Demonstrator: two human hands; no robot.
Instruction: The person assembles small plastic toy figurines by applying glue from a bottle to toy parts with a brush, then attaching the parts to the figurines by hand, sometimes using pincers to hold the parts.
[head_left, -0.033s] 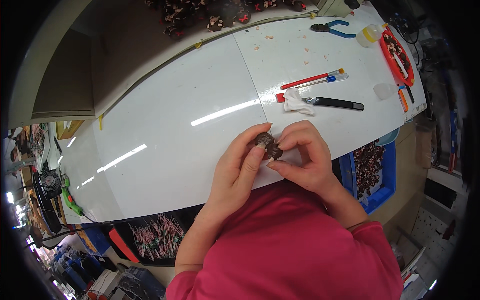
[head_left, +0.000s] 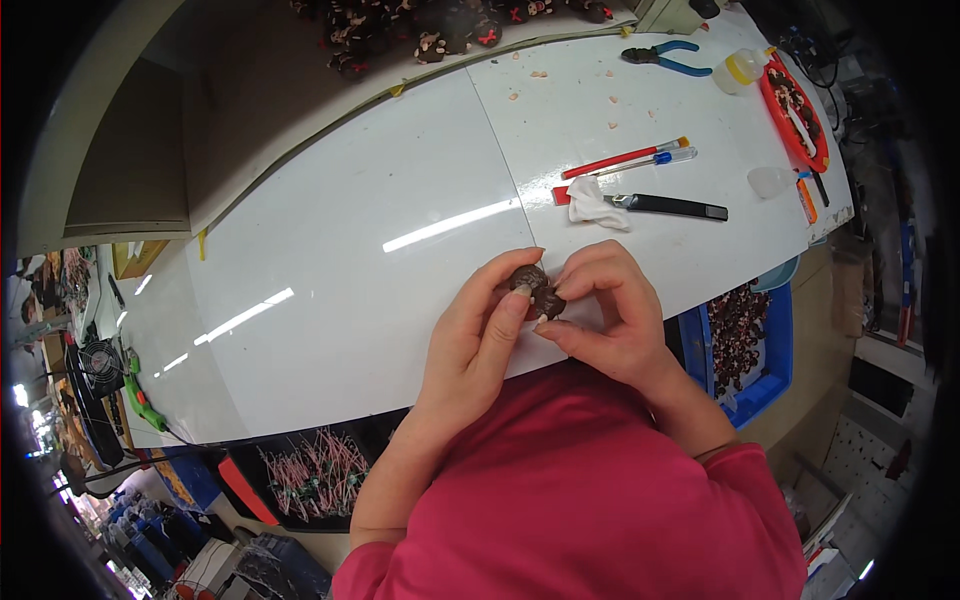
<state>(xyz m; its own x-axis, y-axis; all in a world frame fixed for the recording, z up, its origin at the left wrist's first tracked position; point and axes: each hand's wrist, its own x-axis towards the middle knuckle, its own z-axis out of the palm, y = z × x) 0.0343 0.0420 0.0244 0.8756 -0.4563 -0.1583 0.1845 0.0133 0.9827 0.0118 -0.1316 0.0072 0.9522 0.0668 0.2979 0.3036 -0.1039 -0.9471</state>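
My left hand (head_left: 468, 340) is wrapped round a small dark brown figurine (head_left: 527, 278), its thumb pressed on the near side. The figurine looks rounded and glossy, with a second lump towards the right and a small pale bit at its lower end. My right hand (head_left: 618, 318) pinches that right-hand part between thumb and fingertips. Both hands are just over the near edge of the white table (head_left: 330, 290). The fingers cover much of the figurine, so its face or front cannot be made out.
Beyond my hands lie a black-handled tool (head_left: 675, 207), a white cloth (head_left: 597, 207), a red brush (head_left: 625, 158) and blue-handled pliers (head_left: 667, 57). A red tray (head_left: 822, 150) and bottles stand far right. Similar figurines (head_left: 430, 45) fill a shelf. A blue bin (head_left: 777, 372) sits low right.
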